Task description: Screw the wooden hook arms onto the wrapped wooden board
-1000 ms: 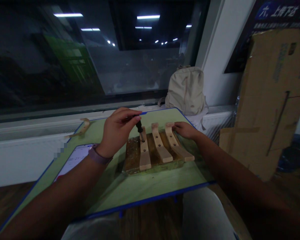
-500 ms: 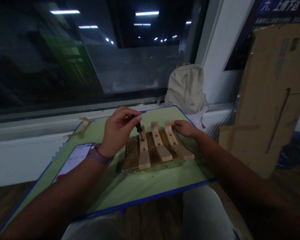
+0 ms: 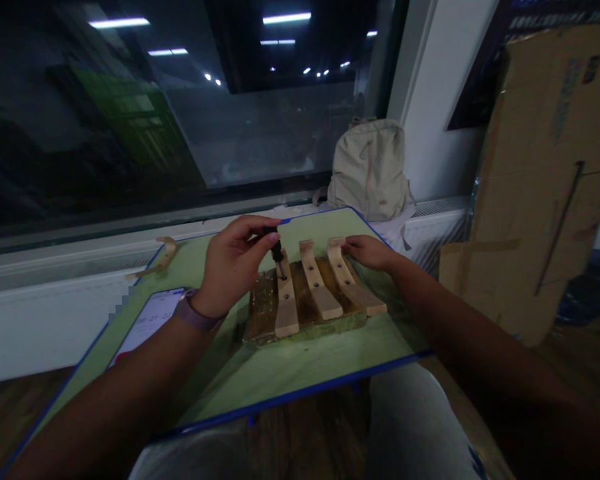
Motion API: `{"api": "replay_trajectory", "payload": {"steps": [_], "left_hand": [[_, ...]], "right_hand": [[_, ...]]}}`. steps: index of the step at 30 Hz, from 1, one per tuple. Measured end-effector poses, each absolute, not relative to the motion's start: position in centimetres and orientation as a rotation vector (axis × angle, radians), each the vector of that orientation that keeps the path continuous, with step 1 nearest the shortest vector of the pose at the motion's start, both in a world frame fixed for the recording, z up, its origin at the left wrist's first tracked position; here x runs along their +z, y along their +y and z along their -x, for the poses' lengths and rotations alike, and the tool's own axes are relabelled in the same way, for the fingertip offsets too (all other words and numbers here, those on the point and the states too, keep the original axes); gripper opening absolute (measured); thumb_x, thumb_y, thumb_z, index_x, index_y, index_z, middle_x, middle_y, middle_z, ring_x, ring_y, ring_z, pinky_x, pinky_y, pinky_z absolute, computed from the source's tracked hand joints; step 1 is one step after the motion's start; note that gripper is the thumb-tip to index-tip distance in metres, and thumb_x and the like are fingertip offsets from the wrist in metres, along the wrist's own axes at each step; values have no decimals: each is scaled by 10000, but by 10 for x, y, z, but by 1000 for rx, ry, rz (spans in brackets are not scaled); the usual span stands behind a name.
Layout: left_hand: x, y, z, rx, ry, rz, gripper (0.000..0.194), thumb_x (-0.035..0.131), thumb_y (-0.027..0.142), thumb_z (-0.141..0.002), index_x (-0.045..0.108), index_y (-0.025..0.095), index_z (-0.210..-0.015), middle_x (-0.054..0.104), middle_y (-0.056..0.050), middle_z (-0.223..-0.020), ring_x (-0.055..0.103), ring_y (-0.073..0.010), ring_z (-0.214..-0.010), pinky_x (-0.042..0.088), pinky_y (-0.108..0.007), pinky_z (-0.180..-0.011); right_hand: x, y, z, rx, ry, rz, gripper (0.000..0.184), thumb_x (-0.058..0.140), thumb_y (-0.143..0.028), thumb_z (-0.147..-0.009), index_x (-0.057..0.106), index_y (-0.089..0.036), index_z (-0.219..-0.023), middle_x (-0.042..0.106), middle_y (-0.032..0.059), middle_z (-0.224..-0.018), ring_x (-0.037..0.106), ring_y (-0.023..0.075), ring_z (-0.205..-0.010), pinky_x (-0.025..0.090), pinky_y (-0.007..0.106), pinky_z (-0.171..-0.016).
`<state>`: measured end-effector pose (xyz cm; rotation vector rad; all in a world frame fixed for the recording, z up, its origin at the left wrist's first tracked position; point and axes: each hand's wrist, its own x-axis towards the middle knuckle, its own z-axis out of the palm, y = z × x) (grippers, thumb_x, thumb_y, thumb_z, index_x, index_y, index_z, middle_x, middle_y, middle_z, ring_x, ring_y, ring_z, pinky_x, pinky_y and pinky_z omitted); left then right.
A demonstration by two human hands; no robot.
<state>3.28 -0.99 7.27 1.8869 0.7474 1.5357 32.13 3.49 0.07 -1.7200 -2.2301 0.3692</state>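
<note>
My left hand (image 3: 237, 260) is closed around the black handle of a screwdriver (image 3: 276, 248). The screwdriver points down, its tip at the upper hole of the leftmost curved wooden hook (image 3: 287, 313). A second wooden hook (image 3: 321, 293) lies in the middle, and a third wooden hook (image 3: 356, 293) on the right; each has two holes. All three rest on a brown wooden block (image 3: 263, 313) that looks wrapped in clear film. At the upper end of the right hook my right hand (image 3: 367, 252) has its fingers closed on the wood or the block edge, partly hidden.
The pale green table (image 3: 260, 380) has a blue edge. A phone (image 3: 147, 323) with a lit screen lies at the left, and another curved wooden piece (image 3: 166, 252) sits at the far left corner. Behind stands a beige backpack (image 3: 367, 170); tall cardboard (image 3: 545, 180) leans at the right.
The view has shifted slightly. My left hand still holds the screwdriver upright at the same hole, and my right hand stays by the right hook.
</note>
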Motion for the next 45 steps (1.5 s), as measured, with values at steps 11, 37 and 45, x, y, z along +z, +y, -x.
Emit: {"api": "replay_trajectory", "payload": {"steps": [11, 37, 45], "left_hand": [[70, -10, -36, 1616, 756, -1805, 247, 803, 273, -718, 656, 197, -900, 679, -6, -889, 641, -122, -794, 537, -255, -742], [69, -16, -36, 1579, 779, -1904, 196, 751, 303, -783, 697, 223, -955, 669, -36, -1000, 643, -159, -893, 550, -301, -812], [77, -13, -32, 1368, 639, -1847, 272, 690, 308, -843, 667, 220, -1099, 716, -47, -977, 686, -173, -937, 545, -349, -895]], "right_hand": [[-4, 39, -323, 357, -2239, 1705, 439, 349, -412, -993, 708, -161, -955, 733, 103, -1001, 640, 198, -903, 431, 254, -774], [-5, 39, -325, 377, -2233, 1686, 452, 345, -421, -989, 706, -155, -935, 732, 107, -980, 642, 199, -876, 428, 265, -764], [-3, 37, -323, 379, -2197, 1700, 435, 387, -436, -976, 726, -164, -954, 743, 107, -949, 639, 217, -864, 436, 283, -766]]}}
